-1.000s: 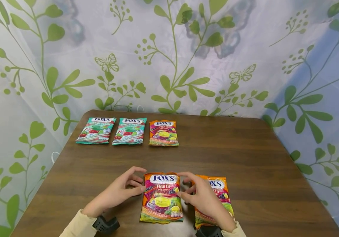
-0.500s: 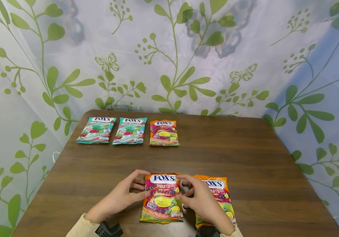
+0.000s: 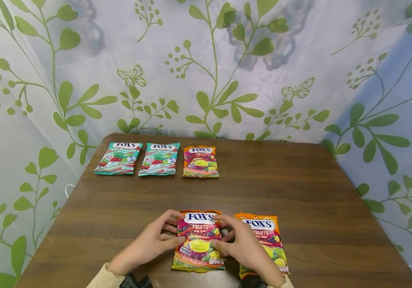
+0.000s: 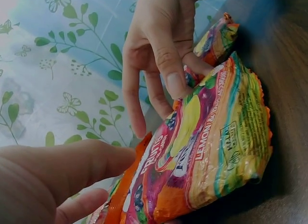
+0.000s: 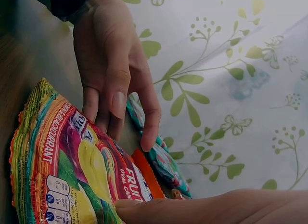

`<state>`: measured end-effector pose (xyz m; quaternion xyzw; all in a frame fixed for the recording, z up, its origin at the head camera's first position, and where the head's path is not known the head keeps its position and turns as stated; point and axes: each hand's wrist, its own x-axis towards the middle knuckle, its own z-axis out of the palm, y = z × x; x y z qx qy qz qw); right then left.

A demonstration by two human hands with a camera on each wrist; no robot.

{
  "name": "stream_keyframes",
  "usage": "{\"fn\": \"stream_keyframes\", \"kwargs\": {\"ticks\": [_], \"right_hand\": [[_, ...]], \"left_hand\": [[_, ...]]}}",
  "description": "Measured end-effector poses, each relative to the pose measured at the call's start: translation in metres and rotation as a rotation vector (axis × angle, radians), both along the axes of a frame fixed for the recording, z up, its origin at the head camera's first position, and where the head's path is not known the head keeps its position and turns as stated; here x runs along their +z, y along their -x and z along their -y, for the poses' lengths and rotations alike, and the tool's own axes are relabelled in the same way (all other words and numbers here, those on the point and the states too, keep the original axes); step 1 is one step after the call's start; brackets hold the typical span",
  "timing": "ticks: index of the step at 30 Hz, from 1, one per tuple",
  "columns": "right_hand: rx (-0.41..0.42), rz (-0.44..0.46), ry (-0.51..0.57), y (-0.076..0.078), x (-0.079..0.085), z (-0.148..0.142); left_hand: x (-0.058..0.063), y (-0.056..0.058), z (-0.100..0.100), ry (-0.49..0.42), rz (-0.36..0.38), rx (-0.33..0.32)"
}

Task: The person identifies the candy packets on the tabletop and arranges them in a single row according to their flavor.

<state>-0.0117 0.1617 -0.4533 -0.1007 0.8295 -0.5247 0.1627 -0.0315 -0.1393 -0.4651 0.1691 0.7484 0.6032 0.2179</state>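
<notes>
A puffy orange-and-magenta plastic packet of FOX'S Fruits oval candy (image 3: 199, 234) lay face up on the dark brown wood-grain table (image 3: 281, 188), at the lower centre of the head view, its logo toward the top of the frame. The left hand (image 3: 154, 241) was at its left edge and the right hand (image 3: 242, 242) at its right. Both stood wide, thumb and index finger well apart and the fingers loosely bent; the thumbs met the packet's sides, but how firmly they pressed could not be told.

Just to the right, a second orange FOX'S Fruits packet (image 3: 261, 225) lay partly under the right hand and forearm. That looked like the likeliest trouble: a low sweep of that wrist could drag it askew. The glossy, slack wrapper might also slip or buckle if one side were pushed harder than the other, turning the packet crooked.

Farther out, at the upper left of the tabletop, a row held two teal FOX'S Mint Blossom packets (image 3: 159, 160) and, to their right, a third orange Fruits packet (image 3: 201, 162), well apart from the hands. A pale cloth printed with green leaves (image 3: 206, 72) hung behind.
</notes>
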Motion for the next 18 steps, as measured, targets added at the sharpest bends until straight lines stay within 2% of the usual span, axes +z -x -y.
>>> {"fn": "stream_keyframes", "kwargs": {"ticks": [7,18], "right_hand": [[0.017,-0.051,-0.039,-0.001,-0.002,-0.002],[0.035,-0.052,-0.055,-0.002,-0.005,-0.003]], "left_hand": [[-0.004,-0.003,-0.002,-0.023,-0.059,-0.012],[-0.011,-0.003,-0.003,-0.012,-0.054,-0.008]]}}
